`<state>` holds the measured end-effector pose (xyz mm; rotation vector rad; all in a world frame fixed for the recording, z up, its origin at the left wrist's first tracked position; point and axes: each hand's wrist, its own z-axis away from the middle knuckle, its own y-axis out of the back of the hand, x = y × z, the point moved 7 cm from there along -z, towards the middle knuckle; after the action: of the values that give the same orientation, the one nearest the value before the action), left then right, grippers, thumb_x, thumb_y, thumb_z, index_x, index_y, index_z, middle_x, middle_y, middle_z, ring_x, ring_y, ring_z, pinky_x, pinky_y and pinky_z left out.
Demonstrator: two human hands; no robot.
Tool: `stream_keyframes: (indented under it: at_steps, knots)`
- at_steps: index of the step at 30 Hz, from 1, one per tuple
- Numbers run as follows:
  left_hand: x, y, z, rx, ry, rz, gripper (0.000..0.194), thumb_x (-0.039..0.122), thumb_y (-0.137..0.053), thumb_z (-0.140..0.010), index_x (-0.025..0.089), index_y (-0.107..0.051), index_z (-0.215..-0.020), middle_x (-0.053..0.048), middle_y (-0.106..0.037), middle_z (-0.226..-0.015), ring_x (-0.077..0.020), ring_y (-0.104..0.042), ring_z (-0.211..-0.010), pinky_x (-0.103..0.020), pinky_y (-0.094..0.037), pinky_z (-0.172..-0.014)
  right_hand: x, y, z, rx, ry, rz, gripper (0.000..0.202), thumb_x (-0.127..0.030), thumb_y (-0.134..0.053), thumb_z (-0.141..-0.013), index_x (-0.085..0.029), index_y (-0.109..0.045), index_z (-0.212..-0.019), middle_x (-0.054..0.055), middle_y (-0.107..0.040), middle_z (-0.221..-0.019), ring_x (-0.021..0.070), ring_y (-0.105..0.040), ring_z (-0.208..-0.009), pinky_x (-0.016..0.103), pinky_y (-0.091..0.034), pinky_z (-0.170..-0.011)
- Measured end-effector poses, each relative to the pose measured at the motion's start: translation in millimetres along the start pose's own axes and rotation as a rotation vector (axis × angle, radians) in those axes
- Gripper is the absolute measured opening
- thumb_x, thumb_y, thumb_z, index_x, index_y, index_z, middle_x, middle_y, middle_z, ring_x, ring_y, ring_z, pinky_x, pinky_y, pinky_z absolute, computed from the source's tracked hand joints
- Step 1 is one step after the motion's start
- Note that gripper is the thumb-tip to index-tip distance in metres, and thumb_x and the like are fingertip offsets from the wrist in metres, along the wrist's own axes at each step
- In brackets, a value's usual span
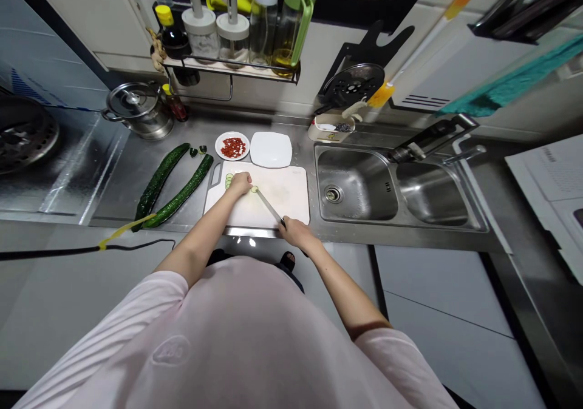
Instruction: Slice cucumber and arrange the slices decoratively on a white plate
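On the white cutting board (286,193), my right hand (297,234) is closed around the handle of a knife (269,206), whose blade points up and left. A pale green cucumber slice (254,189) lies at the blade's tip. My left hand (240,183) is just left of the tip, fingers curled together; what they hold, if anything, is hidden. Several cucumber slices (228,181) lie left of that hand. Two whole cucumbers (161,175) (184,192) rest on the steel counter left of the board, with small dark green end pieces (203,149) near their tops.
Behind the board stand a plate of chopped red pieces (223,154) and a white plate (271,149). A lidded steel pot (148,121) is at the back left. The double sink (357,184) lies to the right. A bottle shelf (228,66) hangs above the counter.
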<state>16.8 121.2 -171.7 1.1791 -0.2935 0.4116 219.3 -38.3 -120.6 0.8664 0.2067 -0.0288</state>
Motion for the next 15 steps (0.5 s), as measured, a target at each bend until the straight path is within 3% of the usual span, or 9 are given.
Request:
stream_keyframes:
  at_steps: [15]
  knots:
    - [-1.0, -0.8, -0.2, 0.015, 0.002, -0.010, 0.016, 0.022, -0.069, -0.070, 0.019, -0.064, -0.084, -0.007, -0.068, -0.095, -0.0200, -0.060, -0.090, -0.027, -0.042, -0.077, -9.1, 6.2, -11.3, 0.015, 0.018, -0.026, 0.036, -0.041, -0.034, -0.094, -0.018, -0.055, -0.111, 0.014, -0.065, -0.109, 0.0276, -0.061, -0.099, 0.035, -0.044, -0.076]
